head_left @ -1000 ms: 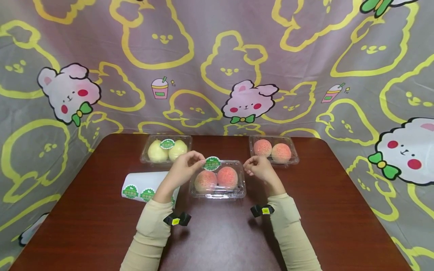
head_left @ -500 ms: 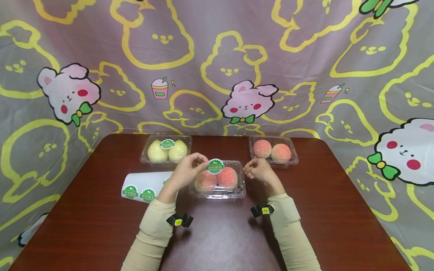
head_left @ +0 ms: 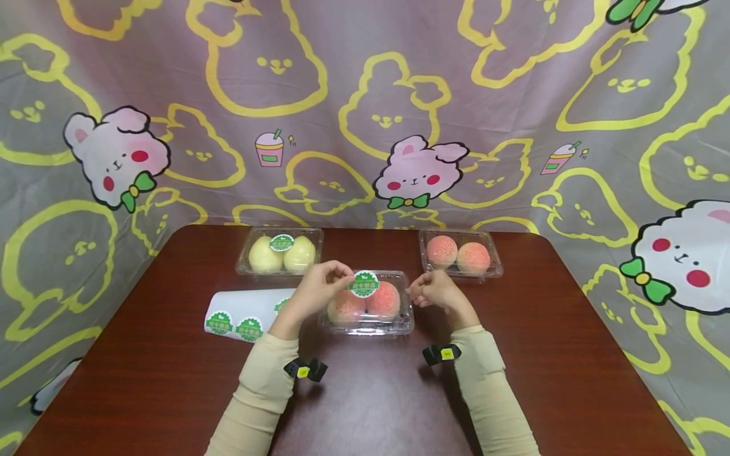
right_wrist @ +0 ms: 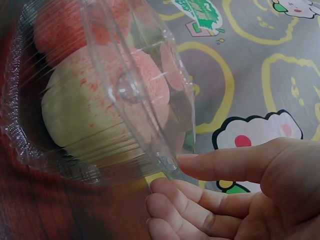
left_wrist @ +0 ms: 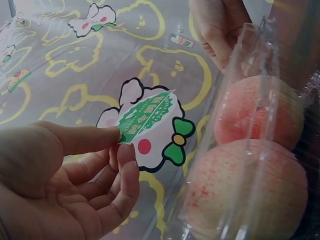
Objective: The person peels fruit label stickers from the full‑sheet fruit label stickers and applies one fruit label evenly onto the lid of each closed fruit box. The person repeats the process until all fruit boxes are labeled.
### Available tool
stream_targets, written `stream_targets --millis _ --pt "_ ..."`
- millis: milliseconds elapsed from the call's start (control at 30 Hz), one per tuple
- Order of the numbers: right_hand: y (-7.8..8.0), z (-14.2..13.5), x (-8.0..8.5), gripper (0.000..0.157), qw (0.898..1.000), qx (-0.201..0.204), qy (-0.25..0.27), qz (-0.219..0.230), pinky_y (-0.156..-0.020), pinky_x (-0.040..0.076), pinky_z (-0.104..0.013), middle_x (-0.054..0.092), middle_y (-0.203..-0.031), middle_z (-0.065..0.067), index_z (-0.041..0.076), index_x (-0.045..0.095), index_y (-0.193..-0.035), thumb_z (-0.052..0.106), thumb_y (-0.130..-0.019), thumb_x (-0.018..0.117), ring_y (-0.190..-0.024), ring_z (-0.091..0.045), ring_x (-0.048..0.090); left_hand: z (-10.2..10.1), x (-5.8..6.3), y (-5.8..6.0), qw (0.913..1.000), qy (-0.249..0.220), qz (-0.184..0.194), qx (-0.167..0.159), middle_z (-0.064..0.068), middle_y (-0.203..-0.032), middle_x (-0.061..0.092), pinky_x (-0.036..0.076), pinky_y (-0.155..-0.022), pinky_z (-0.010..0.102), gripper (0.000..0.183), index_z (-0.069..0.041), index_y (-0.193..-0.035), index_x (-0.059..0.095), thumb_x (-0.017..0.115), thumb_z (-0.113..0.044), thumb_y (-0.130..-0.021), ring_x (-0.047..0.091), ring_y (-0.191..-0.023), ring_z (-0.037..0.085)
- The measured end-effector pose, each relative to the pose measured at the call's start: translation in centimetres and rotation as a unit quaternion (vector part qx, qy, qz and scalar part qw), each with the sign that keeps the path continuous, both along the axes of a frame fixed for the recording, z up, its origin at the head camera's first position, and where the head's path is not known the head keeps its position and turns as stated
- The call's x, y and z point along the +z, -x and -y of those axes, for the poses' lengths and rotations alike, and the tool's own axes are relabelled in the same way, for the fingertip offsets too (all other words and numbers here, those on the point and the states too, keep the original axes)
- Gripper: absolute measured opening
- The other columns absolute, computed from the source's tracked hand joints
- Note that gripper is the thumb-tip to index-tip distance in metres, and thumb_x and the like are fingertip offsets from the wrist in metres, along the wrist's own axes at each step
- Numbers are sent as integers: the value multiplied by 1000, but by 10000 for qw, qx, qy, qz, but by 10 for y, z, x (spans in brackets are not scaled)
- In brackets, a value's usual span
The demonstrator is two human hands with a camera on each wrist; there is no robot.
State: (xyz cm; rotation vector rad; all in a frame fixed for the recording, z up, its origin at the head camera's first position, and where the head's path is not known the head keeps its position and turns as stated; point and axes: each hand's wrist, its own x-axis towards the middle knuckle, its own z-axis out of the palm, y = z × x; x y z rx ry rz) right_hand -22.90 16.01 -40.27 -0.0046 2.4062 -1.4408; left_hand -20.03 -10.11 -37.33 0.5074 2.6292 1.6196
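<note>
A round green-and-white sticker (head_left: 365, 284) is pinched at its edge between the thumb and index finger of my left hand (head_left: 315, 292). It is held above the lid of a clear plastic fruit box (head_left: 365, 329); the left wrist view shows the sticker (left_wrist: 147, 117) apart from the lid. Two pink peaches (head_left: 384, 301) lie inside this box. At the box's right corner is my right hand (head_left: 440, 293). In the right wrist view, thumb and index finger of the right hand (right_wrist: 235, 192) pinch the corner of the box (right_wrist: 162, 162), with the other fingers curled below.
Left of the box lies a white sticker sheet (head_left: 248, 304) with green labels, partly behind my left forearm. A labelled box of pale yellow fruit (head_left: 265, 256) stands back left, another box of peaches (head_left: 473, 258) back right. A patterned curtain (head_left: 319, 126) borders the brown table (head_left: 542, 380).
My left hand has brought the sticker rightward and toward me, from the box's back left edge to over the middle of its lid. The right hand has stayed nearly still at the corner.
</note>
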Motion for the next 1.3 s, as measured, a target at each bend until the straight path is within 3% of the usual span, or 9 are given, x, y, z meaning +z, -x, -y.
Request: stream_targets --millis 167,400,767,1300 --pt "0 0 1 15 10000 -48 -30 20 -59 56 -22 69 -73 -4 -13 64 -95 -2 -86 59 -59 -6 59 -4 -4 2 9999 -11 148 14 21 -86 68 45 -61 17 12 5 -94 66 65 -6 -89 60 -71 16" --pt "0 0 1 14 10000 -74 -14 -8 -59 56 -22 71 -76 -5 -13 64 -95 -4 -85 59 -59 -6 59 -7 -9 3 9997 172 173 44 20 -87 69 45 -60 17 13 3 -94 67 66 -8 -89 54 -67 4" --pt "0 1 0 15 10000 -69 41 -48 -58 55 -20 71 -78 -8 -14 64 -96 -5 -85 58 -59 -5 59 -10 -14 4 9981 494 186 304 15 -88 71 47 -62 20 11 -1 -92 69 68 -12 -88 60 -73 12" --pt "1 0 -2 14 9999 -119 -77 -29 -59 56 -21 72 -79 -9 -12 63 -95 -1 -87 62 -60 -7 60 -19 -19 2 9896 972 -448 956 10 -77 72 48 -63 21 10 -5 -82 70 72 -14 -84 61 -67 16"
